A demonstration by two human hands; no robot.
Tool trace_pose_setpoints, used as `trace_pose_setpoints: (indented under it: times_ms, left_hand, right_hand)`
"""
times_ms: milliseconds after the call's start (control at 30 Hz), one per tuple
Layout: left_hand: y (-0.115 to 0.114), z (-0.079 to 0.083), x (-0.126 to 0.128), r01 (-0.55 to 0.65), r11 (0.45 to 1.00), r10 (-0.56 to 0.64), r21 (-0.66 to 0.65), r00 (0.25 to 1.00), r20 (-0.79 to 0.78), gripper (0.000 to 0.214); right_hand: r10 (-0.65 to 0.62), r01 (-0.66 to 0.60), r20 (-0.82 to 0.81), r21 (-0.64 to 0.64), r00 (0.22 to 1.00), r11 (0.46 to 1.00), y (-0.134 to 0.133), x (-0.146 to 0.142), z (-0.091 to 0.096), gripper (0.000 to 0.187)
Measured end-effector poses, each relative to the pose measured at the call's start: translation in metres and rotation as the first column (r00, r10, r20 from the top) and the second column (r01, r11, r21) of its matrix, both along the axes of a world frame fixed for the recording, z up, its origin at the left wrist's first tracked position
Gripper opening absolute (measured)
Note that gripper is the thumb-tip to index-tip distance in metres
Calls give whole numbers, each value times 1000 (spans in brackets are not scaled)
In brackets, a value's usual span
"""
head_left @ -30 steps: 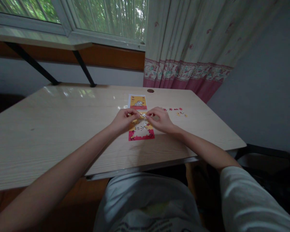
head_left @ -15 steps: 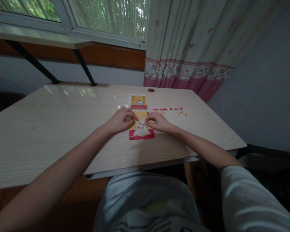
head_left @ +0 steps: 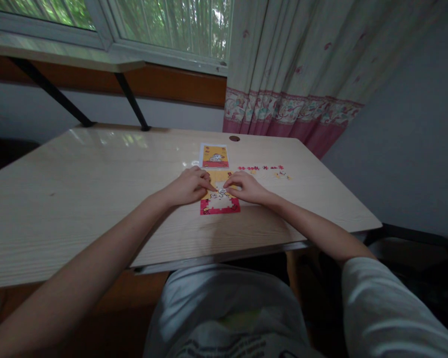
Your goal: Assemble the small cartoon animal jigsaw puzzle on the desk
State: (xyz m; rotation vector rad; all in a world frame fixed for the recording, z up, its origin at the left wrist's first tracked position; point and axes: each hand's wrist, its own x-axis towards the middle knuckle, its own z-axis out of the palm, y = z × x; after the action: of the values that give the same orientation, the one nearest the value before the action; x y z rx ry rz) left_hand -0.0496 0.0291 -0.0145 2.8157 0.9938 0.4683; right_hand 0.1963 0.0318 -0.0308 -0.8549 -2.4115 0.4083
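Note:
A jigsaw puzzle point(head_left: 220, 210) lies on the table in front of me, with a yellow and red border and a pale middle carrying black lines. My left hand point(head_left: 192, 186) rests over its left edge, index finger stretched onto the pale middle and thumb apart from it. From the other side, my right hand point(head_left: 246, 187) has thumb and index finger pinched at a small white puzzle piece point(head_left: 223, 191) in the middle. The fingers partly cover the puzzle's upper half. Just behind it lies a picture card point(head_left: 215, 156), yellow and red with a white animal.
Loose red puzzle pieces point(head_left: 261, 168) form a row to the right, with several yellow and white pieces point(head_left: 282, 175) near them. A round hole cover point(head_left: 234, 138) is at the back of the wooden table point(head_left: 97, 199). Black shelf supports point(head_left: 132, 102) stand at the back left; a curtain point(head_left: 283, 107) hangs behind.
My left index finger has moved slightly right and toward me, further onto the puzzle's middle. My right hand is almost where it was. The whole view has shifted slightly.

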Motion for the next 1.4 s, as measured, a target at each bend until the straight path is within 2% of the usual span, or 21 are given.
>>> trace_pose_setpoints:
  times_ms: [233, 600, 800, 1200, 1400]
  left_hand:
    - [0, -1, 0, -4, 1000, 5, 18, 1000, -25, 39]
    - [-6, 2, 5, -34, 999, 34, 17, 999, -4, 30]
    - [-6, 0, 8, -28, 1000, 28, 1, 999, 34, 25]
    - [-4, 0, 10, -30, 999, 30, 18, 1000, 4, 22]
    - [-3, 0, 10, -21, 1000, 21, 8, 1000, 23, 20]
  right_hand:
    - [44, -55, 117, 92, 992, 994, -2, 3, 2, 14]
    - [39, -55, 152, 108, 988, 993, -3, 2, 1, 16]
    - [6, -17, 157, 72, 988, 997, -2, -6, -1, 20]
    - [-55, 59, 58, -86, 997, 995, -1, -17, -1, 6]
    - [-102, 108, 121, -47, 987, 993, 1, -17, -2, 12]
